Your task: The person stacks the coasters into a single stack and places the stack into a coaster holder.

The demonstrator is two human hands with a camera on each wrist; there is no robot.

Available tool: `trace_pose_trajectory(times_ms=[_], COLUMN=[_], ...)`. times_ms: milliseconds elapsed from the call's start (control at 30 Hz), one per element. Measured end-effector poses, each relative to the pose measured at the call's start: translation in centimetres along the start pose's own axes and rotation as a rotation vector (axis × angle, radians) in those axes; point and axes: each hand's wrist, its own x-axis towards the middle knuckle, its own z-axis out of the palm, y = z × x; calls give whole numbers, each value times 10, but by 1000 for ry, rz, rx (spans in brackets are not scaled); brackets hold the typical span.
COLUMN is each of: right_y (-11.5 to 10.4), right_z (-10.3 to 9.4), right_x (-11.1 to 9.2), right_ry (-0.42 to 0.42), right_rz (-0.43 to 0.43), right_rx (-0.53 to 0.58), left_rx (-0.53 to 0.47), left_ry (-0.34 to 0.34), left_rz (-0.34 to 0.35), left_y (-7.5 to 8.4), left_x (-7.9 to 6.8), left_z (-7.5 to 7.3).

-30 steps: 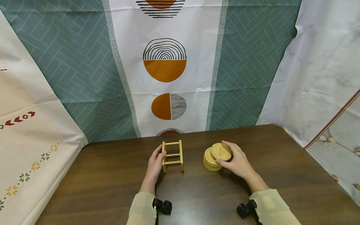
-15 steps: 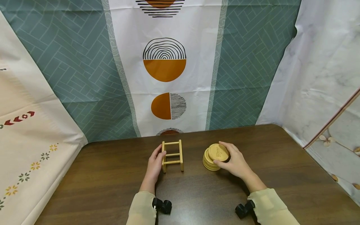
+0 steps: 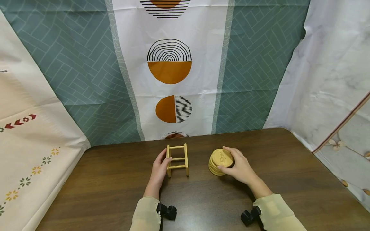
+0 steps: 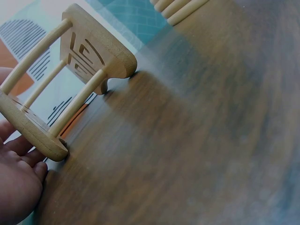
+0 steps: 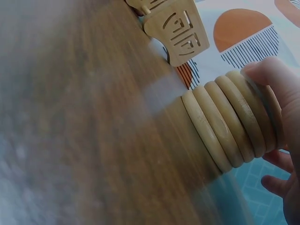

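A small light-wood coaster rack (image 3: 186, 160), with dowels between two end panels, stands on the table. My left hand (image 3: 157, 168) holds its left end panel, thumb at the inner side. In the left wrist view the far panel (image 4: 115, 56) shows carved slots, and the left hand (image 4: 18, 187) is at the near panel. To the right is a stack of round wooden coasters (image 3: 213, 168). My right hand (image 3: 241, 168) grips the engraved top coaster (image 3: 222, 158) by its edge, nearly lined up over the pile. The right wrist view shows the coasters (image 5: 215, 126) side-on, with thumb and fingers around the upper end.
The dark brown wooden table (image 3: 110, 192) extends around both hands. Behind it hangs a teal and white patterned cloth (image 3: 202, 112). A pale embroidered cloth (image 3: 34, 154) borders the left side, and a white marbled cloth (image 3: 332, 80) the right.
My right hand has moved slightly left and toward me, bringing the top coaster from the stack's right side to almost over its middle. The left hand and the rack stay put.
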Motion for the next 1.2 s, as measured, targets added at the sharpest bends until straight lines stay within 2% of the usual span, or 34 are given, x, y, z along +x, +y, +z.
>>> trace_pose_trajectory(times_ms=[833,1067,1200], right_y=[2,4,2], right_z=[2,4,6], right_x=[-2,-2,-1], right_ry=[3,8,8], right_rz=[1,25,51], right_rx=[27,70,113], left_rx=[40,22,57], left_ry=[-12,-5,20], left_rz=[20,103,137], left_y=[4,12,18], left_x=[-1,-6,-10], left_z=[7,5,5])
